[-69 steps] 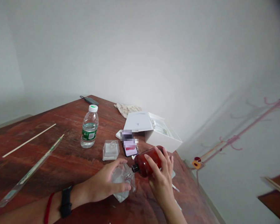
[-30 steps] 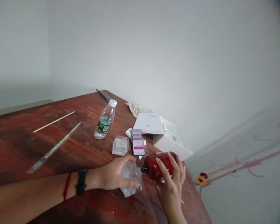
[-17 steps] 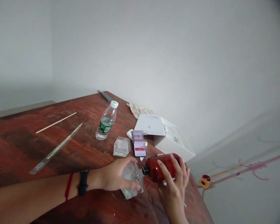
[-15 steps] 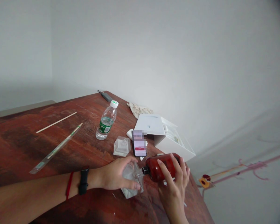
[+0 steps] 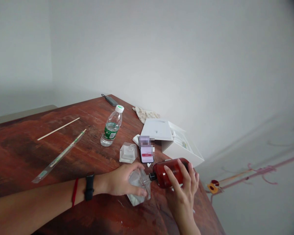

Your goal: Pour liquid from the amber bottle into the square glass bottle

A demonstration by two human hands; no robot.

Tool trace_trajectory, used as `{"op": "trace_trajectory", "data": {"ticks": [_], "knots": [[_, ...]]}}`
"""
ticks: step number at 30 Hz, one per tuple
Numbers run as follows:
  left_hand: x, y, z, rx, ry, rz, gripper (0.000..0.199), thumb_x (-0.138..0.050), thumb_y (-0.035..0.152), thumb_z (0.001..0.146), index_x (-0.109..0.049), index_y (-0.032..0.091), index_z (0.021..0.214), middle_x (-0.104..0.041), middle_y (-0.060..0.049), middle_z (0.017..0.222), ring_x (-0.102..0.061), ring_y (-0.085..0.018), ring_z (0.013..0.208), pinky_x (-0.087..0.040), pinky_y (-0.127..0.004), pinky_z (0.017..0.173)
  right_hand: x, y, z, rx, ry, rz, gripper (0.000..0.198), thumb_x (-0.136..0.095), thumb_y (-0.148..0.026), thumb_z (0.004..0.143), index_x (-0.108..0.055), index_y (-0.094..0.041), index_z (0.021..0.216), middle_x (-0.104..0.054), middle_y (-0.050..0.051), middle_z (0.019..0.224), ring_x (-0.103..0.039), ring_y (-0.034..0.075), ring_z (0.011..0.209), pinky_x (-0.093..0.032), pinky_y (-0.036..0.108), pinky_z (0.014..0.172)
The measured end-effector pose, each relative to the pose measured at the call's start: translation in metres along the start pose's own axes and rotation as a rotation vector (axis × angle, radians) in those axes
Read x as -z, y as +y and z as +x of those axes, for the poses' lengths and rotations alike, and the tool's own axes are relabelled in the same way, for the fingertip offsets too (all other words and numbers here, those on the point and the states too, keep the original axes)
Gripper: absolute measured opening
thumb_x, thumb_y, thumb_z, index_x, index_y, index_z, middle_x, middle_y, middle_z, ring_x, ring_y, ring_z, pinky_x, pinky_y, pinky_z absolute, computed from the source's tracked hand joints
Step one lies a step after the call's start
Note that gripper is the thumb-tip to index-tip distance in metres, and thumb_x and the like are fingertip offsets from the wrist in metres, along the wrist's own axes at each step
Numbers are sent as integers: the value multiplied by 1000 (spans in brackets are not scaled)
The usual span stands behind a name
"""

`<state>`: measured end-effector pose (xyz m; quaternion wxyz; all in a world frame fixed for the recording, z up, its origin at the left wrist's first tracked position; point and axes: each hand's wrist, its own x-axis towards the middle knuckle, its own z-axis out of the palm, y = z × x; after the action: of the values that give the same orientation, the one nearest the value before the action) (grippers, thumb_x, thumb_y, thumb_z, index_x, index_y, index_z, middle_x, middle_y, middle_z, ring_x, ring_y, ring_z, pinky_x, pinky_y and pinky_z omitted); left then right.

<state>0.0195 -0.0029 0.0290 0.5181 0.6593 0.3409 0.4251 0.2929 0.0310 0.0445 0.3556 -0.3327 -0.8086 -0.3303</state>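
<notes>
My left hand [image 5: 123,181] is wrapped around a clear, angular bottle [image 5: 137,197] with a narrow neck, its thumb along the near side. From the right, my right hand [image 5: 182,192] grips a reddish-brown bottle [image 5: 170,173], which lies nearly level. The black neck [image 5: 152,176] of that bottle meets the mouth of the clear one, or comes very near it. Whether liquid passes between them I cannot tell. Just beyond my left hand sits a clear plastic piece [image 5: 128,153], with a lit phone [image 5: 147,153] to its right.
A water bottle [image 5: 111,129] with a green label stands on the brown table [image 5: 93,160]. At left lie a thin stick [image 5: 58,129] and sticks in a clear sleeve [image 5: 60,156]. A white box [image 5: 156,129], a cloth [image 5: 145,113] and a grey object [image 5: 111,100] are farther back.
The view has shifted slightly. Both hands keep their holds, and the two bottles stay neck to neck with little visible movement.
</notes>
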Motion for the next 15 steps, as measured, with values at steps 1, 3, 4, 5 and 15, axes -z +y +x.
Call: {"op": "trace_trajectory", "data": {"ticks": [1,3,4,5,15], "knots": [[0,-1,0,0,-6,-1,67,-92,38,75,-58,19,130,-73,-6,113,-68,-25,102,-53,-36,93,0,-1,0,-10,1,0,77,-57,3,90,-53,-40,153,-38,8,170,-29,48,159,-28,84,118],[1,-2,1,-8,-20,-13,64,-91,39,75,-59,19,127,-72,-5,108,-67,-24,98,-53,-34,89,0,-4,2,-31,2,4,77,-57,4,89,-53,-40,153,-39,8,170,-30,48,159,-27,84,118],[2,-2,1,-12,-24,-23,63,-91,39,74,-59,19,125,-71,-4,107,-66,-23,96,-53,-33,87,-1,-5,2,-36,2,4,77,-57,5,89,-53,-40,152,-39,8,170,-30,48,159,-27,84,118],[2,-2,1,-12,-29,-34,62,-91,40,75,-59,19,124,-71,-4,105,-66,-23,94,-53,-32,85,-1,-6,3,-37,2,4,77,-56,5,89,-54,-39,152,-39,8,170,-30,48,159,-27,83,119],[3,-9,3,15,-52,-65,65,-92,43,75,-58,20,125,-71,-3,103,-65,-20,89,-54,-28,77,-4,-8,3,-34,44,1,71,-58,1,92,-55,-38,152,-39,8,170,-30,45,159,-27,80,121]]}}
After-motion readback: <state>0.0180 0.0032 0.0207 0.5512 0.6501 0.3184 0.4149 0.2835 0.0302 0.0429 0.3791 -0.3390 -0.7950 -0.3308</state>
